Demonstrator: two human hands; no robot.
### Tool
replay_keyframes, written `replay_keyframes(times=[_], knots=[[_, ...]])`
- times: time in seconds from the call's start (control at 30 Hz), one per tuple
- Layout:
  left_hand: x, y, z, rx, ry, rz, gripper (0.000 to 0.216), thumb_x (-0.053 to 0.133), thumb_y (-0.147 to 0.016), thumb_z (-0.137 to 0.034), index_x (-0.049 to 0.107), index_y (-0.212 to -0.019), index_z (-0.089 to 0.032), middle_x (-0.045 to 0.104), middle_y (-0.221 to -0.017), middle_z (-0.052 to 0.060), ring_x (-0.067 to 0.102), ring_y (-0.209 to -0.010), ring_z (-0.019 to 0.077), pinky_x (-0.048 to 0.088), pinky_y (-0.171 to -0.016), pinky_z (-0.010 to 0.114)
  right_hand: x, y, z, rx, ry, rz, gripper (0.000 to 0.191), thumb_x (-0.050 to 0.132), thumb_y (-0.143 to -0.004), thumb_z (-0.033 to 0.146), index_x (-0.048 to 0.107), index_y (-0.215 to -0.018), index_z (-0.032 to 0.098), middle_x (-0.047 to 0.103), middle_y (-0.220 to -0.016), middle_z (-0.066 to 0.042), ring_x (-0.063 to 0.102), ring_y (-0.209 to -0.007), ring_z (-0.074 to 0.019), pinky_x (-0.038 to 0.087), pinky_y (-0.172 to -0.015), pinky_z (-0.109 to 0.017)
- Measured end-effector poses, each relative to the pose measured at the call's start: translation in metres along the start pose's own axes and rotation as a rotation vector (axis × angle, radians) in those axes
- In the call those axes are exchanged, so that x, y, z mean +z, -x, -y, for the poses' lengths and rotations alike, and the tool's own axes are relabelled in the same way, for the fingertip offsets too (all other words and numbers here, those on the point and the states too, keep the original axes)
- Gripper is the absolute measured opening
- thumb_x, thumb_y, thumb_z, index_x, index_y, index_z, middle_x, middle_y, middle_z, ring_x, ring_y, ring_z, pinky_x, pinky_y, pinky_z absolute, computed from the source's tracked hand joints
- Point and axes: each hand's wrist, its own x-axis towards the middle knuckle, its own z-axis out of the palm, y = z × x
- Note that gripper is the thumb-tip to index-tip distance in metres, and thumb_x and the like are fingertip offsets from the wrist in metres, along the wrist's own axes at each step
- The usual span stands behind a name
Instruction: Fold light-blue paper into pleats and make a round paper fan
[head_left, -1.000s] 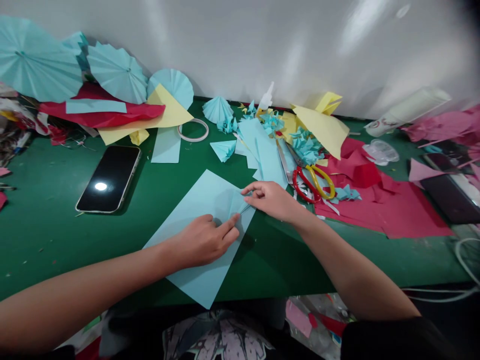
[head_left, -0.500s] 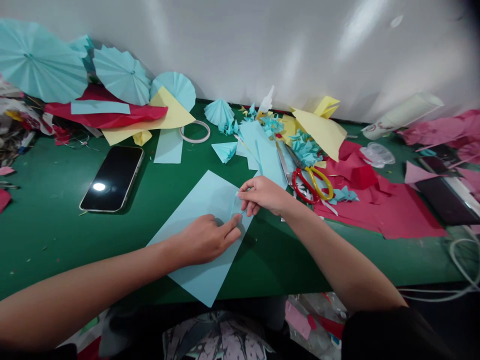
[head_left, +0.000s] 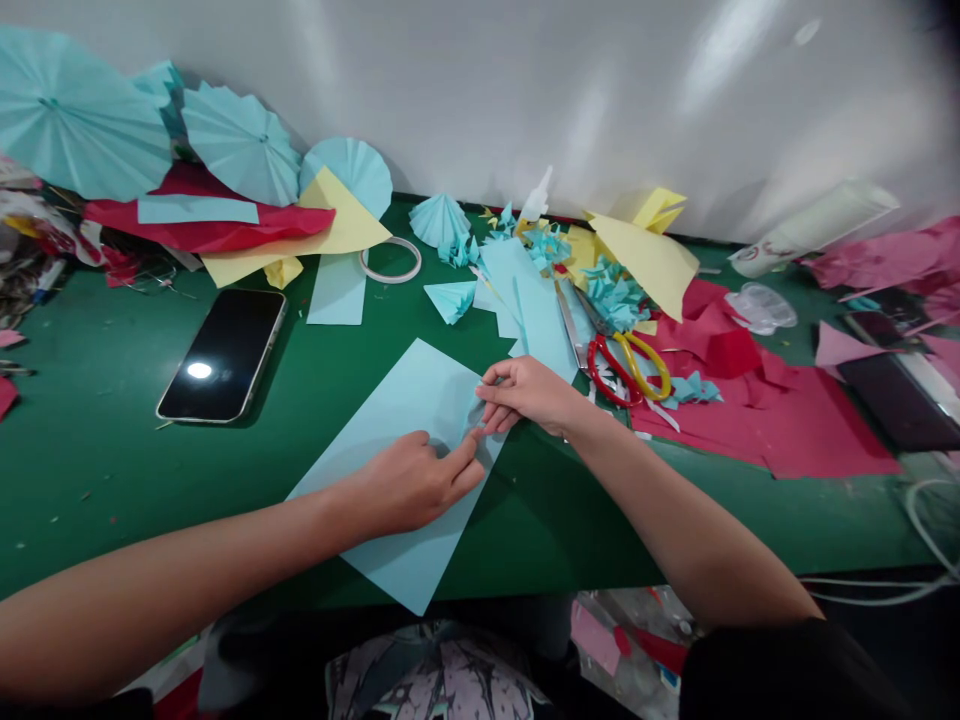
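Note:
A sheet of light blue paper (head_left: 397, 400) lies slantwise on the green table, its near corner jutting past the front edge. My right hand (head_left: 525, 395) pinches the sheet's right corner, where a small flap is lifted and folded over. Beside it my left hand (head_left: 424, 482) rests on the paper, palm down, index finger stretched to the flap and touching close to the right fingertips. The thumb lies apart on the sheet, and the other fingers bend loosely with nothing gripped. The right fingers partly hide the flap.
A phone (head_left: 223, 355) lies to the left, with a tape roll (head_left: 390, 278) behind the sheet. Scissors with red and yellow handles (head_left: 630, 368) lie right, by red paper (head_left: 817, 420) and folded blue pieces (head_left: 615, 295). Pleated blue paper fans (head_left: 240, 140) lean against the wall.
The flap at the sheet's right corner stands a little more open under my right fingers. Both hands stay at almost the same place; the view has shifted slightly.

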Motion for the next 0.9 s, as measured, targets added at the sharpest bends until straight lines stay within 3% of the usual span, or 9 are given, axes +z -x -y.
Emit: replay_keyframes(times=[0.37,0.63,0.77,0.9], knots=[[0.001,0.000,-0.002,-0.019,-0.014,0.022,0.025,0.035,-0.084,-0.008,0.053,-0.099,-0.014,0.052,-0.129,0.014,0.046,-0.044,0.0080,0.033,-0.045,0.030,-0.014,0.001,-0.006,0.036,-0.026,0.078,0.017,0.066,-0.077,0.020,0.051,-0.073,0.014,0.069,-0.059,-0.003,0.068,-0.055,-0.0128,0.056,-0.050,-0.017],[0.004,0.005,-0.004,-0.041,-0.026,-0.010,0.022,0.038,-0.085,-0.011,0.053,-0.101,-0.015,0.051,-0.130,0.014,0.046,-0.045,0.0084,0.034,-0.046,0.031,-0.020,0.002,-0.010,-0.027,0.082,0.053,0.024,0.071,-0.070,0.030,0.055,-0.071,0.013,0.064,-0.053,0.001,0.064,-0.047,-0.0092,0.051,-0.042,-0.014],[0.004,0.005,-0.003,-0.046,-0.011,-0.036,0.019,0.037,-0.084,-0.009,0.052,-0.095,-0.014,0.050,-0.131,0.015,0.047,-0.046,0.0079,0.035,-0.048,0.030,-0.020,0.002,-0.010,-0.013,0.078,0.048,0.024,0.072,-0.069,0.029,0.054,-0.071,0.013,0.064,-0.054,0.001,0.065,-0.049,-0.0100,0.052,-0.045,-0.014],[0.004,0.003,-0.001,-0.140,0.038,-0.107,0.012,0.039,-0.085,-0.014,0.049,-0.079,-0.015,0.054,-0.126,0.016,0.046,-0.043,0.0084,0.036,-0.046,0.031,-0.021,0.002,-0.012,-0.035,0.080,0.076,0.024,0.071,-0.070,0.031,0.054,-0.071,0.014,0.065,-0.057,0.000,0.066,-0.052,-0.0110,0.053,-0.047,-0.015]])
